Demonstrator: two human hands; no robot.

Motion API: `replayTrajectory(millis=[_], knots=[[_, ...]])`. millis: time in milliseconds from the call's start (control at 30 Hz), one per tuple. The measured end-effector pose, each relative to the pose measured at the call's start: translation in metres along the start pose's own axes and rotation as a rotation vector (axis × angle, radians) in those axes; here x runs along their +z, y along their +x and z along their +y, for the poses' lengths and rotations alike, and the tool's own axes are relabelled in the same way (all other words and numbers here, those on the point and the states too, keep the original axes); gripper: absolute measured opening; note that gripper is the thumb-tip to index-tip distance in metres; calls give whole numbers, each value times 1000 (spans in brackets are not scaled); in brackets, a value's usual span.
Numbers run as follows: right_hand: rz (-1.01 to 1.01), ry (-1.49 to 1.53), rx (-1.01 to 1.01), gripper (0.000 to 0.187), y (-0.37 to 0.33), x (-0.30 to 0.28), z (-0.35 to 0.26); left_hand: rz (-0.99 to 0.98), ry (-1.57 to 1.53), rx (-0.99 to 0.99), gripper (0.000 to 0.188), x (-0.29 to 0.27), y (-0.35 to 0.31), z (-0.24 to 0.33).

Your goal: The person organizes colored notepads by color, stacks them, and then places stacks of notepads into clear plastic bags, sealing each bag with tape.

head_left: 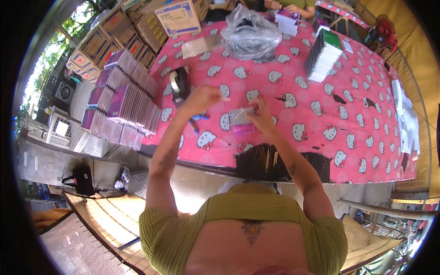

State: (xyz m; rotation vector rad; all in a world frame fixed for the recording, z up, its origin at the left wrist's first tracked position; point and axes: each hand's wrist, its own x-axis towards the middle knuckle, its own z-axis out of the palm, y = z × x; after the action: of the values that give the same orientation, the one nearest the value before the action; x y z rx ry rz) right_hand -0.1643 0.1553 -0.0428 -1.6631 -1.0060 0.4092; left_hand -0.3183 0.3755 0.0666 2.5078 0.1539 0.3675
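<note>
A purple notebook (243,130) in a clear plastic sleeve (241,112) lies on the table in front of me. My right hand (262,115) pinches the upper right part of that sleeve. Further left, my left hand (205,99) hovers over the cloth with its fingertips pressed together on a small pale strip that looks like tape. Beside my left wrist stands a black tape dispenser (179,85) with a roll in it. A blue-handled tool (200,117) rests under my left forearm, its kind partly hidden.
Stacks of purple spiral notebooks (133,98) stand at the left edge. A clear bag (252,34) of dark things, a cardboard box (178,18) and a tall notebook stack (324,55) are further back. Across the table, another person's hands (291,8) are at purple-covered notebooks. The pink tablecloth (316,130) is torn in front.
</note>
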Motion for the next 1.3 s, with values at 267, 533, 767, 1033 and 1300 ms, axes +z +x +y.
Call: replayTrajectory(millis=[267,533,767,1033,1300], knots=[[-21,182,75,48,-3,-3,-8,-631,363,-100,52,34,72,2],[489,405,198,38,-34,22,37,-178,-70,92,32,97,40,-61],[-436,1073,524,23,-117,47,37,47,487,215,73,100,-6,93],[-49,1428,461,54,-86,10,21,274,-732,-180,65,133,-45,45],[-161,107,1,71,-52,-43,23,359,-420,-64,44,132,-45,54]])
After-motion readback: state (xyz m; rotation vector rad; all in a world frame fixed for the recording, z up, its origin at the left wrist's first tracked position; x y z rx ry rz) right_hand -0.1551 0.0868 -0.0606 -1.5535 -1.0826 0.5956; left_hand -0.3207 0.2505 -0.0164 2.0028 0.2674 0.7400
